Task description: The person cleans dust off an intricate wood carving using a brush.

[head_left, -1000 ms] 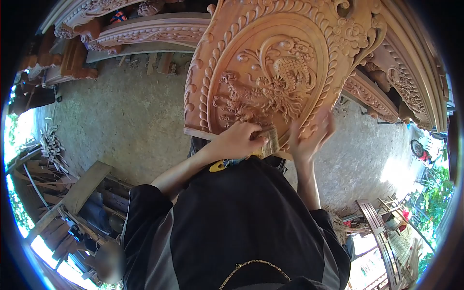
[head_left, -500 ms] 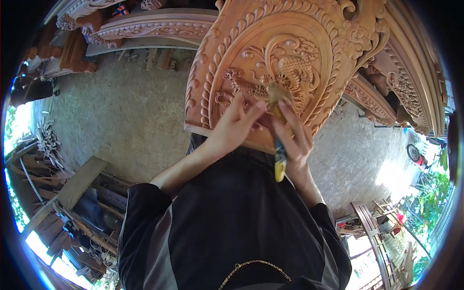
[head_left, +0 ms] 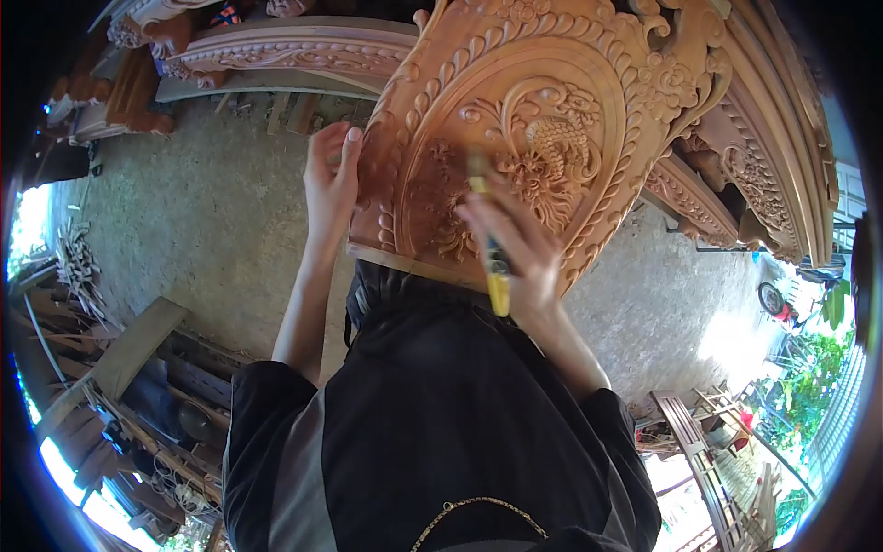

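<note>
A carved reddish-brown wooden panel leans up before me, with a dragon relief inside an oval border. My right hand grips a brush with a yellow and black handle. Its bristle end is smeared by motion over the lower left of the relief. Just off the panel's left edge, my left hand is raised with thumb and fingers apart, holding nothing I can see. The wood at the lower left looks darker than the rest.
More carved wooden pieces lie beyond the panel, with others at the right. Scrap wood and a bench-like frame stand at lower left. A slatted wooden piece leans at lower right on the concrete floor.
My left hand has moved away from the brush, out to the panel's left edge. My right hand has shifted left with the brush, whose bristle end is now over the lower left carving.
</note>
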Demonstrator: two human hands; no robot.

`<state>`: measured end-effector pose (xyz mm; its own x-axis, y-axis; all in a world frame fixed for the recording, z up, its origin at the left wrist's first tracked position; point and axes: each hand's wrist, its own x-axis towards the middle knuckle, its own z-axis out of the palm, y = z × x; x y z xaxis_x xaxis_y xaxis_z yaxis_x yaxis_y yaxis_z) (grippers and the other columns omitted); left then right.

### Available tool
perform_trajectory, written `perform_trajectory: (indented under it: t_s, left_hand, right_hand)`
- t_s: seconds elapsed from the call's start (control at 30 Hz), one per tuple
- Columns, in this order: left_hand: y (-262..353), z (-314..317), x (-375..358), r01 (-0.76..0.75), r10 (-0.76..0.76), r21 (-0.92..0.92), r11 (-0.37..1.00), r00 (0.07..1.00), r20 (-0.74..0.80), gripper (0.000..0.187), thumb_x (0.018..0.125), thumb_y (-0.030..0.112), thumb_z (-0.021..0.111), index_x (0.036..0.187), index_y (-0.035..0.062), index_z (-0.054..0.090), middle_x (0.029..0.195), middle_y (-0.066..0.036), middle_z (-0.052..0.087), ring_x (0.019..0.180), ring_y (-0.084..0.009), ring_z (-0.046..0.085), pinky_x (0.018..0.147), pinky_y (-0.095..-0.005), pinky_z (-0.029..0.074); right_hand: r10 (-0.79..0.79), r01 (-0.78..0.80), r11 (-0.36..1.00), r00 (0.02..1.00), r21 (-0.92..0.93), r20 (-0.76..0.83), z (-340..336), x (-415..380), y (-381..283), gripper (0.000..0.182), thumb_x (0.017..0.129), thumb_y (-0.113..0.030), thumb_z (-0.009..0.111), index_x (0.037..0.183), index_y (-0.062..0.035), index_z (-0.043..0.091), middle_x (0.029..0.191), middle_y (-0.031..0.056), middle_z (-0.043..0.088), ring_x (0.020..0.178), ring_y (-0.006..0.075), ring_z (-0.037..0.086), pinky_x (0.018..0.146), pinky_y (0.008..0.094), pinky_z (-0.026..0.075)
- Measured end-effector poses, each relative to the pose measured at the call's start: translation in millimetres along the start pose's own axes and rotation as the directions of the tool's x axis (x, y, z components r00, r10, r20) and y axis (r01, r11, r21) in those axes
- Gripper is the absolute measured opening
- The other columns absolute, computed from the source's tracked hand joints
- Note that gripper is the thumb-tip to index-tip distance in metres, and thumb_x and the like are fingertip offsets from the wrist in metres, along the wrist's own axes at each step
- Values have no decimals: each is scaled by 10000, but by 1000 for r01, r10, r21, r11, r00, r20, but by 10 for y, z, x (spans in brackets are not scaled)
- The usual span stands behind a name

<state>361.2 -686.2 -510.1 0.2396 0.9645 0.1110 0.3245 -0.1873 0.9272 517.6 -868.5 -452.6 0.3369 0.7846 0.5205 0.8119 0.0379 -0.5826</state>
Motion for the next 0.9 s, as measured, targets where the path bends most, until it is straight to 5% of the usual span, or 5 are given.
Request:
perform_trajectory:
  t_s: [0.23, 0.4, 0.63, 0.77, 0.9]
  left_hand:
    - [56, -62, -34, 664, -461, -355, 658, 729, 506, 543, 1064, 480, 458, 1157, -9, 676, 989, -55, 713, 857, -81, 647, 752, -229, 508]
    - [-152, -13, -74, 656, -419, -458, 600, 745, 519, 479, 1059, 436, 494, 1183, 5, 661, 1031, -35, 715, 936, -76, 666, 809, -222, 532]
    - [-164, 41, -137, 608, -437, -486, 628, 792, 426, 490, 1067, 441, 478, 1200, 10, 669, 947, -16, 693, 809, -71, 623, 734, -224, 507]
    - [4, -61, -140, 675, -468, -404, 618, 728, 500, 493, 1067, 449, 473, 1204, 17, 665, 897, -8, 687, 745, -71, 620, 668, -223, 511]
    - [-114, 16, -153, 629, -430, -458, 628, 771, 469, 496, 1064, 458, 471, 1208, 23, 660, 858, -4, 680, 686, -72, 618, 598, -221, 508]
  right_hand:
    - [-118, 110, 993, 960, 47, 254, -95, 190, -160, 256, 872, -41, 719, 1121, -96, 743, 1169, 157, 710, 1114, 318, 690, 904, 399, 603]
    - [73, -71, 994, 997, 79, -27, -22, 180, -16, 251, 852, -11, 718, 1096, -70, 720, 1047, 128, 716, 915, 282, 739, 793, 355, 612]
    - [68, -160, 935, 956, 315, 284, 36, 375, -109, 255, 861, 24, 730, 1104, -52, 715, 959, 128, 728, 901, 260, 736, 734, 353, 591]
    - [48, -21, 977, 991, 210, -124, 115, 508, 168, 216, 877, 43, 706, 1088, 0, 708, 940, 133, 732, 803, 223, 730, 678, 338, 578]
    - [45, -94, 969, 977, 230, 209, -136, 591, 36, 171, 875, 42, 709, 1041, 5, 727, 934, 134, 740, 793, 205, 726, 658, 317, 580]
